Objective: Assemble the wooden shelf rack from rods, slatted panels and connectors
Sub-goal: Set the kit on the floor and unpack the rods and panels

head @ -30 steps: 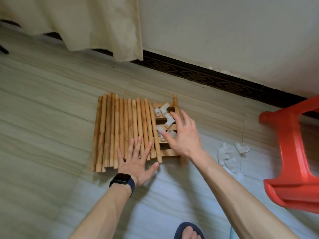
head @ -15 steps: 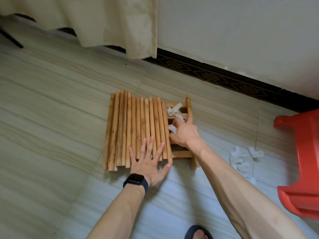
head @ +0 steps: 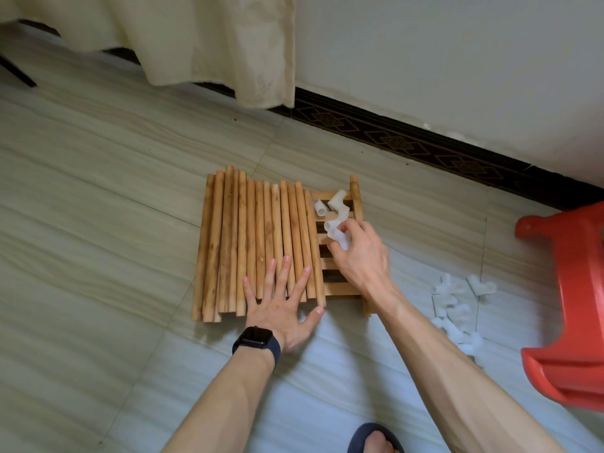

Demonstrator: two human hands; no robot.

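A white connector (head: 336, 233) is being pinched between the curled fingers (head: 353, 228) and thumb of the right hand (head: 359, 256), just right of the frame's centre, over the panel (head: 355, 197); whether it is touching the slats cannot be told. Two loose connectors (head: 336, 202) are lying on the slats just above the pinched one. The straight, spread fingers (head: 270, 273) of the left hand (head: 281, 308) are being pressed flat on the lower ends of the rods (head: 248, 243), the thumb being laid by the end of the rightmost rod. The rods are lying side by side in a row at the centre of the frame, covering the panel's left part. A dark watch (head: 256, 338) is being worn on the left wrist. A heap of connectors (head: 454, 308) is lying on the floor (head: 98, 256) at the right, well apart from the panel, near a red stool (head: 572, 305) at the right edge. A curtain (head: 209, 44) is hanging at the upper left, and a slippered foot (head: 372, 439) is showing at the bottom edge.
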